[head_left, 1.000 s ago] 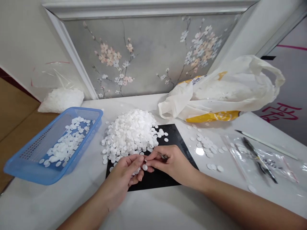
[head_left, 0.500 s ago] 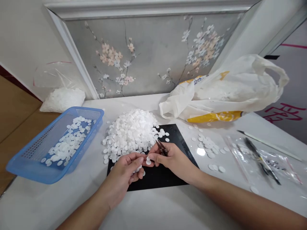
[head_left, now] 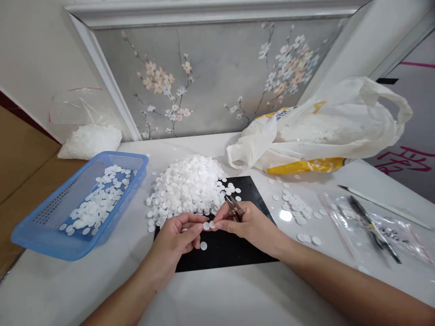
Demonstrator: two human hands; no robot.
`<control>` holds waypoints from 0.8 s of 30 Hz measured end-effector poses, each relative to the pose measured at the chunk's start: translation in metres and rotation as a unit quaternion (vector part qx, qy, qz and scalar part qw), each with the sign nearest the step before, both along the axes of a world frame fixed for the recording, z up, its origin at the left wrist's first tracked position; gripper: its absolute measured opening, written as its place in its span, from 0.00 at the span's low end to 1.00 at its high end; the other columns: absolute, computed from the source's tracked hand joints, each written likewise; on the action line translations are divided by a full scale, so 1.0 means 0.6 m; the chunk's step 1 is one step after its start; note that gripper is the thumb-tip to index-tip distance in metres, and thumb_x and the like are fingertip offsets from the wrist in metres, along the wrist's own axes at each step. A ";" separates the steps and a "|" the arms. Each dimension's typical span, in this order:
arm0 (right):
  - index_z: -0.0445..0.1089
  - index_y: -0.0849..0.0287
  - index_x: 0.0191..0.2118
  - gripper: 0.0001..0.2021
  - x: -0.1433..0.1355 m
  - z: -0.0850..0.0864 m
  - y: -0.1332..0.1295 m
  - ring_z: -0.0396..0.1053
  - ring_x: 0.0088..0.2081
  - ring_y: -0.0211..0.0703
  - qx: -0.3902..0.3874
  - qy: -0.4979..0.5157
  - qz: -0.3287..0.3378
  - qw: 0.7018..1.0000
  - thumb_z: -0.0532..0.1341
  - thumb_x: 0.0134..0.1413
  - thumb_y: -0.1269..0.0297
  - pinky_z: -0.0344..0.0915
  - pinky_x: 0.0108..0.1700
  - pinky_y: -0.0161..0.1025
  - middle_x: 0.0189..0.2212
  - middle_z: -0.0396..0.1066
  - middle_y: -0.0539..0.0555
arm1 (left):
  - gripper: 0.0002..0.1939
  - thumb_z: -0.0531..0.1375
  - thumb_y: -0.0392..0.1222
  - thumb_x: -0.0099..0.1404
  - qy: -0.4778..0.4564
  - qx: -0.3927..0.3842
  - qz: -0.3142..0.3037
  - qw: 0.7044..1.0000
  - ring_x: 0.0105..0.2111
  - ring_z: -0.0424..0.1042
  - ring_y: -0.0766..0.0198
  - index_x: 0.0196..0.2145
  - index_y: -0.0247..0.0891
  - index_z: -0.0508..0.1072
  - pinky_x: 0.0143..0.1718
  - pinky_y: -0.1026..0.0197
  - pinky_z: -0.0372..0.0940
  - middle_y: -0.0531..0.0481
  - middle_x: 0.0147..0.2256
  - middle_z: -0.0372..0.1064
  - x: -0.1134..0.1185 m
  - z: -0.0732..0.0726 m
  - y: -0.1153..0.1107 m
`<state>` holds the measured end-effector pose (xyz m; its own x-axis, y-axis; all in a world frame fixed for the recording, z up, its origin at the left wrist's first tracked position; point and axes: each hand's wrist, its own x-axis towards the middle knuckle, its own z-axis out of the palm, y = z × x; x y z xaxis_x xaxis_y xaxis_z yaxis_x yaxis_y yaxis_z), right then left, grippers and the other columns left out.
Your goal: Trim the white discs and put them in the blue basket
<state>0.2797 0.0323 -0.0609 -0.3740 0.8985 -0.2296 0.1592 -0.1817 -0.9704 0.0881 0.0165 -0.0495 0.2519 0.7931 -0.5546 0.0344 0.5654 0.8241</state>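
Small round white discs lie in a large pile [head_left: 190, 183] on a black mat [head_left: 227, 249]. My left hand [head_left: 180, 233] is closed in front of the pile, pinching a white disc [head_left: 206, 225] between thumb and fingertips. Facing it, my right hand [head_left: 246, 224] pinches another disc [head_left: 212, 224], and the two discs look to be touching or nearly so. A pointed, two-pronged metal tool [head_left: 234, 207] is also tucked in my right hand, its tips toward the pile. One loose disc [head_left: 203, 246] rests on the mat below my fingers.
At left stands a blue basket [head_left: 37, 237] with discs inside, and behind it a clear bag [head_left: 90, 140] of white pieces. A white plastic bag [head_left: 316, 136] lies at back right. Discs [head_left: 297, 206], a zip bag [head_left: 346, 240], a black pen [head_left: 374, 228] and a thin white tool [head_left: 384, 206] lie right.
My hands have shifted slightly, and the two discs between them now sit side by side at the fingertips. The loose disc on the mat shows more fully. The camera view has moved slightly.
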 end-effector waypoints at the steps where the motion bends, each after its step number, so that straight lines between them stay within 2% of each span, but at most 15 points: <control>1: 0.70 0.62 0.29 0.10 0.000 0.000 0.000 0.59 0.25 0.34 0.004 -0.010 -0.002 1.000 0.65 0.48 0.60 0.53 0.27 0.33 0.23 0.67 0.49 | 0.15 0.62 0.47 0.57 0.008 -0.001 -0.001 1.000 0.24 0.59 0.71 0.39 0.36 0.73 0.27 0.69 0.54 0.56 0.20 0.60 -0.001 0.000 0.000; 4: 0.69 0.62 0.29 0.10 -0.002 -0.001 -0.001 0.57 0.24 0.33 0.000 -0.019 -0.011 1.000 0.66 0.45 0.60 0.54 0.27 0.33 0.22 0.65 0.48 | 0.15 0.62 0.47 0.57 0.016 0.005 0.000 1.000 0.23 0.59 0.71 0.39 0.35 0.73 0.26 0.69 0.54 0.56 0.20 0.60 -0.002 -0.002 0.000; 7: 0.70 0.61 0.34 0.12 -0.003 -0.002 0.000 0.62 0.28 0.35 -0.009 -0.003 -0.003 1.000 0.65 0.46 0.60 0.58 0.30 0.34 0.27 0.70 0.51 | 0.15 0.60 0.47 0.59 -0.003 0.018 0.012 1.000 0.23 0.58 0.72 0.39 0.34 0.73 0.23 0.69 0.51 0.53 0.23 0.62 -0.004 -0.002 0.000; 9: 0.72 0.62 0.36 0.11 -0.003 -0.001 0.000 0.63 0.28 0.35 -0.007 -0.011 0.010 1.000 0.64 0.47 0.60 0.58 0.31 0.34 0.28 0.71 0.52 | 0.15 0.61 0.47 0.59 -0.015 0.021 0.022 0.999 0.23 0.58 0.73 0.39 0.34 0.73 0.22 0.70 0.49 0.53 0.25 0.63 -0.005 0.000 0.002; 12: 0.70 0.61 0.32 0.07 0.000 0.001 0.001 0.55 0.23 0.32 -0.029 -0.002 -0.001 1.000 0.61 0.47 0.64 0.51 0.24 0.33 0.25 0.69 0.50 | 0.14 0.63 0.48 0.57 -0.029 0.021 0.034 0.999 0.23 0.56 0.74 0.34 0.34 0.71 0.20 0.71 0.47 0.52 0.27 0.64 -0.012 0.003 0.010; 15: 0.62 0.60 0.30 0.03 0.004 0.002 0.003 0.46 0.18 0.28 -0.119 0.123 -0.029 0.985 0.56 0.47 0.68 0.41 0.20 0.32 0.24 0.66 0.49 | 0.15 0.63 0.49 0.58 -0.052 0.029 0.066 0.996 0.22 0.54 0.75 0.27 0.34 0.65 0.19 0.71 0.45 0.52 0.28 0.63 -0.026 0.008 0.021; 17: 0.57 0.60 0.28 0.02 0.006 0.004 0.004 0.45 0.17 0.29 -0.168 0.194 -0.028 0.966 0.53 0.46 0.68 0.38 0.20 0.33 0.24 0.65 0.50 | 0.18 0.59 0.52 0.61 -0.076 0.023 0.092 0.993 0.20 0.51 0.74 0.24 0.35 0.61 0.18 0.70 0.43 0.54 0.24 0.58 -0.038 0.012 0.029; 19: 0.54 0.60 0.25 0.07 0.005 0.005 0.004 0.46 0.17 0.29 -0.179 0.186 -0.016 0.966 0.53 0.49 0.65 0.38 0.20 0.33 0.22 0.63 0.49 | 0.21 0.55 0.53 0.64 -0.094 0.023 0.096 0.991 0.19 0.47 0.73 0.22 0.36 0.56 0.18 0.68 0.42 0.57 0.20 0.50 -0.051 0.018 0.034; 20: 0.54 0.60 0.25 0.09 0.003 0.006 0.003 0.46 0.17 0.29 -0.161 0.150 -0.005 0.976 0.54 0.51 0.63 0.39 0.20 0.33 0.21 0.61 0.48 | 0.21 0.54 0.54 0.65 -0.088 0.031 0.084 0.992 0.18 0.46 0.73 0.22 0.37 0.55 0.18 0.68 0.42 0.58 0.19 0.46 -0.057 0.022 0.035; 22: 0.59 0.60 0.26 0.11 -0.003 0.006 -0.002 0.49 0.19 0.30 -0.069 0.029 0.024 0.997 0.56 0.55 0.61 0.45 0.21 0.32 0.21 0.60 0.47 | 0.17 0.53 0.54 0.65 -0.045 0.060 0.027 0.997 0.18 0.45 0.71 0.26 0.37 0.60 0.19 0.68 0.43 0.58 0.18 0.44 -0.068 0.030 0.036; 24: 0.67 0.60 0.30 0.08 -0.011 0.006 -0.010 0.58 0.24 0.33 0.044 -0.093 0.062 0.993 0.58 0.56 0.62 0.53 0.26 0.32 0.23 0.65 0.48 | 0.14 0.52 0.52 0.66 0.026 0.097 -0.039 0.994 0.20 0.47 0.70 0.35 0.39 0.66 0.21 0.68 0.45 0.58 0.19 0.47 -0.078 0.039 0.035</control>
<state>0.2732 0.0266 -0.0575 -0.4417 0.8680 -0.2268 0.3528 -0.0644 -0.9335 0.0410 0.0374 -0.0260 0.2923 0.8657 -0.4063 0.1173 0.3892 0.9137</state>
